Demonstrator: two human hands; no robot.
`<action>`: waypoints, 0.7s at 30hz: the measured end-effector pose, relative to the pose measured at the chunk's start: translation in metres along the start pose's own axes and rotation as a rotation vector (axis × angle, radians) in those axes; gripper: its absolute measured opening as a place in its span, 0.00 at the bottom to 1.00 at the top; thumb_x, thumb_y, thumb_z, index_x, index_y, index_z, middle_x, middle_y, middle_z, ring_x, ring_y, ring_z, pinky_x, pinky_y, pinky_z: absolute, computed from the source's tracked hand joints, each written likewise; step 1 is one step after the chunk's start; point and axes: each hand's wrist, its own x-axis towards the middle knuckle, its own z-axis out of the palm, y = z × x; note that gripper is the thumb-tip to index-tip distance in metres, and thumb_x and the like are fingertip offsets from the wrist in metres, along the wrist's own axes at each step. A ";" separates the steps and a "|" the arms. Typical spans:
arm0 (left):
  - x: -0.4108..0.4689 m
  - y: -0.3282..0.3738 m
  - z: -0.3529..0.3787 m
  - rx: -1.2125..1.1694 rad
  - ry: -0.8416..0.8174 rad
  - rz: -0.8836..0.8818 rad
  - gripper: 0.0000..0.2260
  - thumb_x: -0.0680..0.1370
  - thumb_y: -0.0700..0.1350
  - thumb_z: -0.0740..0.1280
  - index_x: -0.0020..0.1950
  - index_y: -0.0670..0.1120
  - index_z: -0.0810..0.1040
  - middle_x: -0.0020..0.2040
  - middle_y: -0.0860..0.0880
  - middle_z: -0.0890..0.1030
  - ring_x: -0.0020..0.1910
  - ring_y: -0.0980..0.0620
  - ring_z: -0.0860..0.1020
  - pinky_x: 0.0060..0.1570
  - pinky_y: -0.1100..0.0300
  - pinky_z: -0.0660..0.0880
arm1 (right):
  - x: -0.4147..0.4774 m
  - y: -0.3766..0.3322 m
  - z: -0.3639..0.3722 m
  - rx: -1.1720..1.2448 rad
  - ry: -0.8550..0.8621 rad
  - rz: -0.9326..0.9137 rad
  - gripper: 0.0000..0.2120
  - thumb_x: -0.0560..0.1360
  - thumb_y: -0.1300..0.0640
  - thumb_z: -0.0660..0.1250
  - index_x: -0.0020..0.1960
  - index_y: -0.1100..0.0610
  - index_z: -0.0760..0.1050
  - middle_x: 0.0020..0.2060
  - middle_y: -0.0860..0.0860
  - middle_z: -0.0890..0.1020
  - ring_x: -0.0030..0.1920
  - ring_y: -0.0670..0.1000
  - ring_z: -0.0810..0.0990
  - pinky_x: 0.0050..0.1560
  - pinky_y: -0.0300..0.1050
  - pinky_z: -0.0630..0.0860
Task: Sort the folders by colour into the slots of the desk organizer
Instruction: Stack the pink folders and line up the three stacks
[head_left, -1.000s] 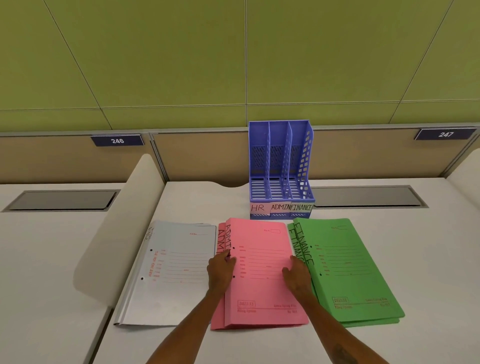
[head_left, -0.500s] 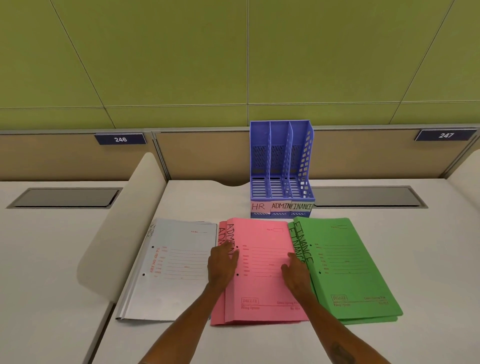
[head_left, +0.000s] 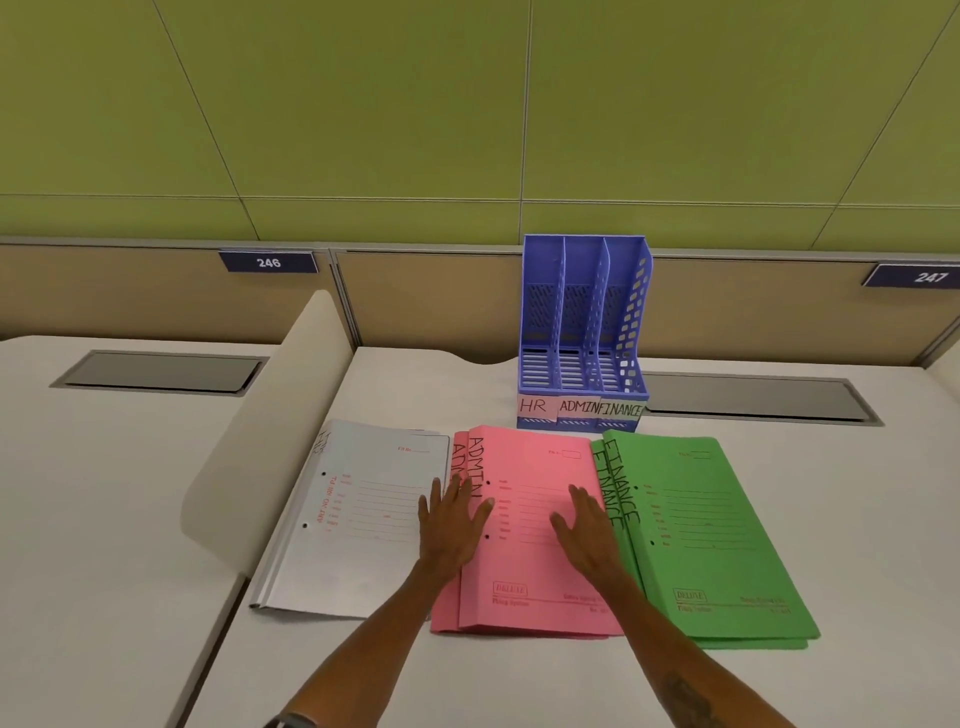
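Three stacks of folders lie side by side on the white desk: white folders (head_left: 363, 519) marked HR at left, pink folders (head_left: 530, 571) marked ADMIN in the middle, green folders (head_left: 717, 540) marked FINANCE at right. Behind them stands an empty blue desk organizer (head_left: 582, 332) with three slots labelled HR, ADMIN and FINANCE. My left hand (head_left: 451, 519) lies flat, fingers spread, on the left edge of the pink stack. Over the pink stack's right side rests my right hand (head_left: 587, 525), also flat with fingers apart. Neither hand grips anything.
A curved white divider (head_left: 270, 452) rises at the desk's left edge. Grey cable flaps (head_left: 161, 371) (head_left: 753, 397) sit in the desks at the back. A tan partition with number plates 246 (head_left: 268, 262) and 247 (head_left: 930, 276) runs behind.
Both hands have flattened and slid slightly forward on the pink stack, fingers spreading. The folders look unmoved on the desk.
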 end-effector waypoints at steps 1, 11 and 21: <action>-0.001 -0.003 -0.001 -0.005 0.000 -0.009 0.29 0.82 0.62 0.49 0.81 0.52 0.51 0.81 0.51 0.52 0.81 0.43 0.47 0.78 0.40 0.46 | 0.000 -0.002 0.002 0.000 -0.001 -0.003 0.32 0.82 0.46 0.57 0.80 0.56 0.51 0.79 0.54 0.55 0.79 0.56 0.53 0.78 0.56 0.54; -0.012 -0.039 -0.018 -0.056 0.007 -0.117 0.29 0.83 0.59 0.52 0.80 0.47 0.55 0.81 0.49 0.54 0.80 0.45 0.49 0.79 0.44 0.49 | 0.000 -0.036 0.022 0.028 -0.050 -0.079 0.33 0.81 0.45 0.61 0.80 0.55 0.53 0.79 0.54 0.56 0.79 0.57 0.54 0.77 0.60 0.54; -0.020 -0.098 -0.043 -0.059 0.117 -0.215 0.27 0.83 0.55 0.56 0.79 0.45 0.58 0.80 0.48 0.57 0.80 0.46 0.54 0.78 0.49 0.52 | -0.007 -0.102 0.059 0.027 -0.145 -0.269 0.34 0.78 0.47 0.65 0.78 0.56 0.57 0.78 0.53 0.59 0.78 0.54 0.57 0.78 0.54 0.55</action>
